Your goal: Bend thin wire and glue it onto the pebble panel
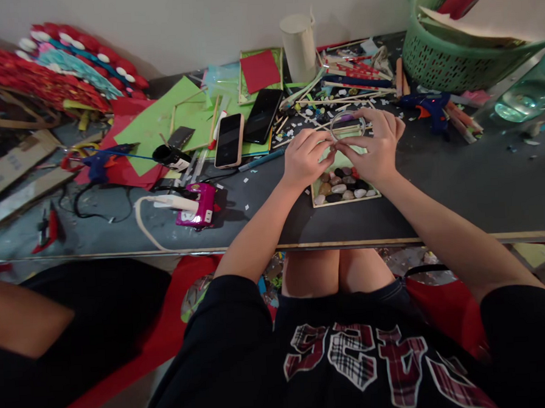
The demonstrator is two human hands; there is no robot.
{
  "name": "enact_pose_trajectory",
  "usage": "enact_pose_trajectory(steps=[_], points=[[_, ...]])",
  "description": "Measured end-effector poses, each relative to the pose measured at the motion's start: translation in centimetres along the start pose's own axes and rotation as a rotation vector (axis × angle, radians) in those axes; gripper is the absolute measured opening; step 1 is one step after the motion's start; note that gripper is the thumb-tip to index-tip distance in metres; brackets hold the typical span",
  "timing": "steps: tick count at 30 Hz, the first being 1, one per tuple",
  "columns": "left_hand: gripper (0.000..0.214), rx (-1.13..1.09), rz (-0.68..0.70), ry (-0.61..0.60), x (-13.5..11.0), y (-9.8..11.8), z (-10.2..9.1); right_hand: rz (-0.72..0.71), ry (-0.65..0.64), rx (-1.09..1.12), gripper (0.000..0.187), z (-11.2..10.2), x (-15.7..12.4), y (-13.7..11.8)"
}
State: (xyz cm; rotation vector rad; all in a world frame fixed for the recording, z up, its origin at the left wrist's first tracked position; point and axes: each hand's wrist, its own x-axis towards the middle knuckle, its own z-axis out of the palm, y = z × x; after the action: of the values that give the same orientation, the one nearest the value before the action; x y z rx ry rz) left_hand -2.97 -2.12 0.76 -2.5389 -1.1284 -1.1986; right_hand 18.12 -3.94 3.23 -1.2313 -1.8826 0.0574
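Both my hands meet over the middle of the dark table (458, 188). My right hand (376, 144) has its fingers wrapped round a clear tape roll (347, 124). My left hand (304, 156) is closed in a pinch at the roll's left edge; what it pinches is too small to make out. Just below my hands lies a small wooden-edged frame (345, 191) with a green backing, holding several smooth pebbles.
Two phones (229, 140) lie on green paper (158, 121) to the left. A pink power strip (197, 205) sits nearer the front edge. A blue glue gun (425, 107), a green basket (448, 61), a white cup (298, 44) and craft sticks crowd the back.
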Motion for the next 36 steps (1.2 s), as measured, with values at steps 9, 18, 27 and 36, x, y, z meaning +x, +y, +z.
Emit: enact_pose_trajectory(steps=[9, 18, 27, 36], points=[[0.032, -0.042, 0.002, -0.021, 0.2, 0.1, -0.1, -0.054, -0.178, 0.318, 0.066, 1.0, 1.0, 1.2], [0.040, -0.082, -0.026, 0.005, 0.2, 0.3, 0.3, 0.089, -0.262, 0.652, 0.061, 1.7, 1.1, 1.7], [0.040, -0.105, -0.030, 0.005, 0.3, 0.3, 0.1, 0.175, -0.245, 0.726, 0.049, 1.8, 1.0, 1.3], [0.036, -0.094, 0.014, -0.059, 0.2, 0.6, 0.0, 0.235, -0.258, 0.749, 0.023, 1.7, 0.7, 1.6]])
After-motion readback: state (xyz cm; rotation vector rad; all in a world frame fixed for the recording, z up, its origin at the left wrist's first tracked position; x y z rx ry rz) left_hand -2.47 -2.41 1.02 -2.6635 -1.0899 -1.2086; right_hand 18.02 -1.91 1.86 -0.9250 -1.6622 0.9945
